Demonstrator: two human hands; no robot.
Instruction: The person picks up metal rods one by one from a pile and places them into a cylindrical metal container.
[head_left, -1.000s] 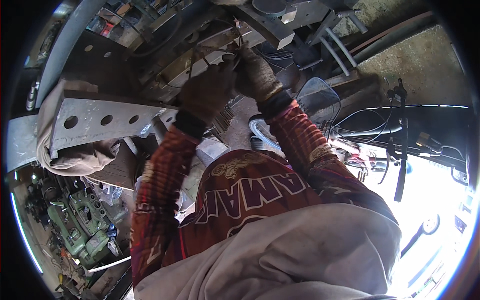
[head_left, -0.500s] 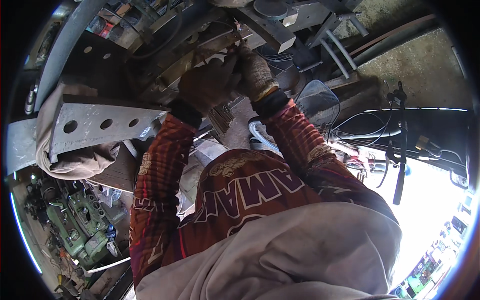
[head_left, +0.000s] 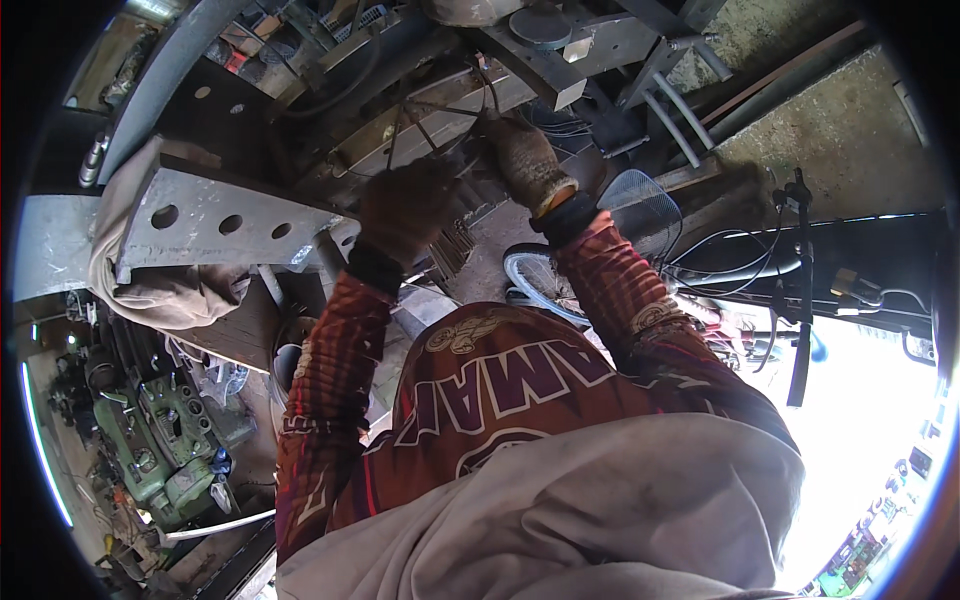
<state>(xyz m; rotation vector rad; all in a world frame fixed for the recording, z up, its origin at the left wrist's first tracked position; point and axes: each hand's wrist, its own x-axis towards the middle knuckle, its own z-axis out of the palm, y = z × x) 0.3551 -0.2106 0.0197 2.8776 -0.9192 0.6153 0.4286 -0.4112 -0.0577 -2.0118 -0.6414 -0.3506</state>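
Observation:
My left hand (head_left: 408, 205), in a dark glove, is closed near the far middle of the view. Its fingers point toward my right hand, and what they hold is hidden in shadow. My right hand (head_left: 522, 158) wears a pale, dirty knitted glove and is also closed. Thin dark rods or wires (head_left: 440, 108) rise from between the two hands and make an angular outline. Whether one hand or both grip them cannot be made out. Just beyond lies a long metal bar (head_left: 385, 140), part of a larger steel frame.
A steel plate with round holes (head_left: 230, 222) juts in from the left, a beige cloth (head_left: 165, 295) draped around its end. Green machinery (head_left: 165, 435) stands at lower left. A mesh basket (head_left: 640, 205) and a bicycle wheel (head_left: 535, 270) are at right, near black cables (head_left: 725, 265).
Both hands have moved slightly nearer, the right one also rightward, and a little farther apart. The thin dark rods beyond them now show more clearly. The view has shifted a little.

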